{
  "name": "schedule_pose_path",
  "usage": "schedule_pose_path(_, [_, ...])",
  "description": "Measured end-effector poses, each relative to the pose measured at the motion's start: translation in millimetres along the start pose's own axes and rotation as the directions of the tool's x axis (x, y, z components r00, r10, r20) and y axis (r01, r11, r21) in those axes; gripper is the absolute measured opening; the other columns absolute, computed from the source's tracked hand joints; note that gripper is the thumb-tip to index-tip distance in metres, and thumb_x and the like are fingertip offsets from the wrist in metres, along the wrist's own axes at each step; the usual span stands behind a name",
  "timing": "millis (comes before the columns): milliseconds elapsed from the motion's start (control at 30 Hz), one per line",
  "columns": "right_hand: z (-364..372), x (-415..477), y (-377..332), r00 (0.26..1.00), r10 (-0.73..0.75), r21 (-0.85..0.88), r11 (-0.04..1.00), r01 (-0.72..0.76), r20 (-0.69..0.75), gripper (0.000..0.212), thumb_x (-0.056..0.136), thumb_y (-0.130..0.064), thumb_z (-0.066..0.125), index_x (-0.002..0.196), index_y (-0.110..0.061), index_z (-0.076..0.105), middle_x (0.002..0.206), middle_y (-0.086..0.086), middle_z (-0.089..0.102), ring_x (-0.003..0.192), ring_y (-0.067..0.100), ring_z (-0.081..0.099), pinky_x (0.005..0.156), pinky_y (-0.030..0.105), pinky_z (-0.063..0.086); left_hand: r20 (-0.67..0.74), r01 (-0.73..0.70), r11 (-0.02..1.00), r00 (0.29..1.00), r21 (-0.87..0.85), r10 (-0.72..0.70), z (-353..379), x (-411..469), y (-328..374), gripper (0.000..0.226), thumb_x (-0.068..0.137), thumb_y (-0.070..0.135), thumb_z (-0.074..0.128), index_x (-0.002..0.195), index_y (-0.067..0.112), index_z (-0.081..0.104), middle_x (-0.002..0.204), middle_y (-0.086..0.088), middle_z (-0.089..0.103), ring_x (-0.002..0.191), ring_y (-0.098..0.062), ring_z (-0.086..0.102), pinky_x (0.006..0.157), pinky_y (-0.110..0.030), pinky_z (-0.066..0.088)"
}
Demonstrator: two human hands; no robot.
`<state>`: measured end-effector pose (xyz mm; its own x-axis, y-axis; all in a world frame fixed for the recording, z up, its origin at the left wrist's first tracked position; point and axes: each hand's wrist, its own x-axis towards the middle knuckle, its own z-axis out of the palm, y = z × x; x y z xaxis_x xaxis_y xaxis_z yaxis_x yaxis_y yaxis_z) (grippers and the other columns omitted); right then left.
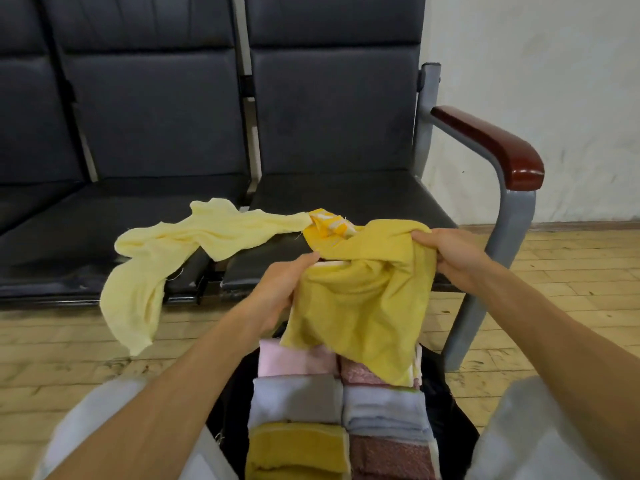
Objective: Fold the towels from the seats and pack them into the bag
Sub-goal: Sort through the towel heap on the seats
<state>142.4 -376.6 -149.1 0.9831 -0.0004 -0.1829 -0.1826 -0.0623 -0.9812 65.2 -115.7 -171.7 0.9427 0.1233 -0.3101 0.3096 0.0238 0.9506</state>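
Observation:
A mustard-yellow towel point(363, 299) hangs crumpled between my hands, above the bag. My left hand point(277, 292) grips its left edge and my right hand point(450, 254) grips its upper right corner. A pale yellow towel point(166, 251) lies spread over the front of the dark seats point(86, 220), one end hanging over the edge. A small yellow-and-white striped cloth point(329, 225) lies on the right seat just behind the held towel. Below my hands the black bag point(450, 410) stands open, packed with folded towels point(298, 400) in pink, grey, blue, yellow and maroon.
The row of dark padded seats ends at a grey metal frame with a red-brown armrest point(491, 143) on the right. A wooden plank floor point(571, 289) lies around the bag. A white wall point(536, 81) is behind the armrest.

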Motion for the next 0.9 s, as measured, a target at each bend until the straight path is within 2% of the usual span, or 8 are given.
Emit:
schedule_pose_path(133, [21, -9, -4, 0.995, -0.012, 0.031, 0.999, 0.009, 0.102, 0.033, 0.089, -0.02, 0.069, 0.118, -0.005, 0.065, 0.118, 0.009, 0.069, 0.111, 0.026, 0.064, 0.101, 0.048, 0.049, 0.015, -0.057, 0.993, 0.998, 0.107, 0.056, -8, 6, -7, 0.03, 0.084, 0.019, 0.072, 0.061, 0.017, 0.052, 0.061, -0.001, 0.052, 0.064, -0.018, 0.051, 0.061, -0.031, 0.041])
schedule_pose_path(200, [26, -13, -6, 0.993, -0.016, 0.026, 1.0, 0.013, 0.114, 0.033, 0.088, -0.019, 0.069, 0.118, -0.005, 0.066, 0.117, 0.009, 0.07, 0.11, 0.026, 0.065, 0.1, 0.047, 0.05, -0.001, -0.04, 0.991, 0.999, 0.126, 0.04, -9, 8, -11, 0.021, 0.08, 0.005, 0.07, 0.07, 0.017, 0.057, 0.072, -0.004, 0.059, 0.074, -0.024, 0.056, 0.068, -0.039, 0.047])
schedule_pose_path(267, [27, -17, -4, 0.992, -0.008, 0.048, 0.999, 0.002, 0.126, 0.034, 0.088, -0.018, 0.07, 0.119, -0.005, 0.066, 0.117, 0.009, 0.07, 0.108, 0.026, 0.066, 0.099, 0.047, 0.051, 0.039, 0.014, 0.991, 0.999, 0.132, -0.019, -6, 4, -11, 0.023, 0.08, -0.003, 0.065, 0.089, 0.017, 0.063, 0.097, -0.012, 0.067, 0.093, -0.03, 0.064, 0.087, -0.047, 0.053])
schedule_pose_path(333, [28, -20, 0, 0.987, 0.015, 0.053, 0.998, -0.024, 0.162, 0.036, 0.088, -0.018, 0.07, 0.121, -0.005, 0.066, 0.117, 0.009, 0.07, 0.108, 0.027, 0.067, 0.098, 0.048, 0.051, 0.09, 0.067, 0.986, 0.993, 0.15, -0.081, -3, -1, -13, 0.024, 0.08, -0.007, 0.057, 0.091, 0.012, 0.066, 0.098, -0.014, 0.067, 0.091, -0.025, 0.064, 0.086, -0.041, 0.055])
schedule_pose_path(433, [34, -27, 0, 0.977, 0.059, 0.101, 0.991, -0.082, 0.206, 0.035, 0.088, -0.018, 0.069, 0.121, -0.007, 0.065, 0.116, 0.01, 0.071, 0.106, 0.027, 0.068, 0.096, 0.048, 0.053, 0.154, 0.157, 0.983, 0.973, 0.098, -0.171, 3, -12, -17, 0.003, 0.082, 0.002, 0.058, 0.083, 0.003, 0.061, 0.068, -0.01, 0.056, 0.058, -0.017, 0.055, 0.059, -0.028, 0.046])
schedule_pose_path(567, [35, -37, -6, 0.967, 0.053, 0.14, 0.986, -0.09, 0.249, 0.031, 0.091, -0.022, 0.066, 0.12, -0.011, 0.066, 0.113, 0.008, 0.072, 0.104, 0.026, 0.069, 0.087, 0.043, 0.056, 0.172, 0.166, 0.982, 0.969, 0.086, -0.178, 6, -21, -21, 0.03, 0.086, 0.028, 0.072, 0.101, 0.002, 0.073, 0.099, -0.013, 0.074, 0.096, -0.024, 0.07, 0.085, -0.038, 0.056])
schedule_pose_path(833, [12, -46, -17, 0.992, 0.094, 0.295, 0.948, -0.116, 0.088, 0.042, 0.089, -0.023, 0.068, 0.129, -0.01, 0.058, 0.121, 0.009, 0.068, 0.107, 0.029, 0.067, 0.093, 0.047, 0.053, 0.04, 0.024, 0.983, 0.999, -0.182, -0.017, -19, -39, 17, 0.032, 0.096, 0.041, 0.054, 0.121, 0.024, 0.065, 0.117, -0.002, 0.069, 0.108, -0.023, 0.064, 0.084, -0.04, 0.052])
schedule_pose_path(900, [9, -52, -23, 0.992, 0.109, 0.325, 0.938, -0.123, 0.061, 0.037, 0.092, -0.02, 0.065, 0.126, -0.008, 0.059, 0.118, 0.011, 0.069, 0.104, 0.028, 0.067, 0.087, 0.045, 0.055, -0.004, -0.046, 0.972, 0.999, -0.231, 0.046, -27, -43, 22, 0.033, 0.097, 0.039, 0.052, 0.124, 0.024, 0.062, 0.124, -0.002, 0.066, 0.113, -0.022, 0.062, 0.097, -0.044, 0.047])
